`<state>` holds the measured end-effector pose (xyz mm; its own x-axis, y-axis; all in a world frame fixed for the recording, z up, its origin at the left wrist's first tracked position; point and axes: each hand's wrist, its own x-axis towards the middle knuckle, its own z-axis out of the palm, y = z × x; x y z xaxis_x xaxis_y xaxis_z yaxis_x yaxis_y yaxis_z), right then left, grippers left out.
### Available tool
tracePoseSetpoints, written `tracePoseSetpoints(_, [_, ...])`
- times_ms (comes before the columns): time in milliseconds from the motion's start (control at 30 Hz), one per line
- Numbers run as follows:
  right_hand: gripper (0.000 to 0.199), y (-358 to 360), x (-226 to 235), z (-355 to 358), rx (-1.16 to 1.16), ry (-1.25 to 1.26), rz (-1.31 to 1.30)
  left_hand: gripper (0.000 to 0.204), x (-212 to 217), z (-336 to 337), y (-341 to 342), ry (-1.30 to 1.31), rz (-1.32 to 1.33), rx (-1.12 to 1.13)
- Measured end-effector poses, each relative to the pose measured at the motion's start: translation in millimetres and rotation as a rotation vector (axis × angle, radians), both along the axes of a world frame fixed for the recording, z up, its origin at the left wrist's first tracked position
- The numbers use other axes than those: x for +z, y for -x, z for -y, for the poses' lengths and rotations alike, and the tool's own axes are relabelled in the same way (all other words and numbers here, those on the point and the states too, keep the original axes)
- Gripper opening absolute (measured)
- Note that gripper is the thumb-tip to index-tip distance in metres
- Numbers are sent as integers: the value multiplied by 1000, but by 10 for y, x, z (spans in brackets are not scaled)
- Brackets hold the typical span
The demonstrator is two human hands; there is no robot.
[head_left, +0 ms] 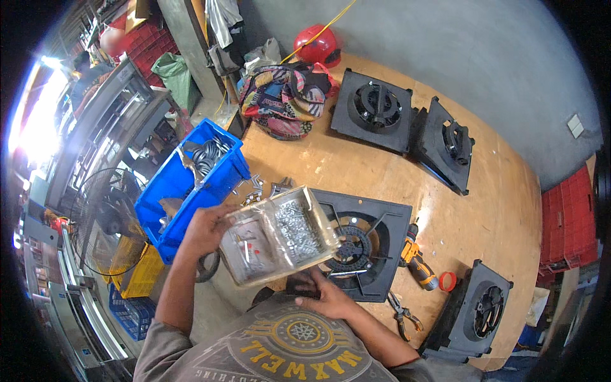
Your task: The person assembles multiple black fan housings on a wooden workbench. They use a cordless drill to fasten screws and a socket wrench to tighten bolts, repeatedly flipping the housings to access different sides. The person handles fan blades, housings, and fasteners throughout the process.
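My left hand [209, 230] grips the left edge of a shallow, clear-film-covered box [287, 264], tilted above the table's near edge. One compartment holds many small silver screws [295, 230]; the other has fewer small parts, some red. Below the box's right end is my right hand [326, 298], fingers and thumb apart, beside something dark that I cannot make out. Partly under the box lies a black stove frame [389, 219] with a round burner ring [349, 245]. A thin metal rod [349, 273] rests across it, near my right hand.
A blue bin [153, 191] of metal parts stands left. Right of the frame are an orange-black cordless drill [420, 267], a red ring [447, 281] and pliers [403, 315]. More black frames [375, 111] stand at the back and front right. A patterned bag [283, 99] and red helmet [315, 44] lie behind.
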<state>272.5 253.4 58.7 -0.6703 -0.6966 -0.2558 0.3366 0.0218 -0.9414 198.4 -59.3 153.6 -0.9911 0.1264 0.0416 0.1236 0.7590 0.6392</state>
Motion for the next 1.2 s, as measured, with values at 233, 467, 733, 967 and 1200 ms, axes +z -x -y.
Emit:
tracePoseSetpoints(233, [29, 344, 376, -372, -472, -231, -428, 28, 445, 312, 641, -14, 132, -56])
tracePoseSetpoints(467, [27, 637, 294, -873, -708, -371, -477, 26, 572, 217, 2023, -35, -123, -145])
tracePoseSetpoints(733, [28, 226, -150, -1406, -1008, -458, -293, 29, -552, -286, 3264, 126, -32, -462])
tracePoseSetpoints(967, [24, 4, -268, -1720, -1120, -512, -116, 36, -1105, -676, 3116, 562, -394, -251])
tracePoseSetpoints(1200, [25, 234, -297, -1937, -1047, -889, -497, 28, -1363, -1358, 2801, 664, 28, -620])
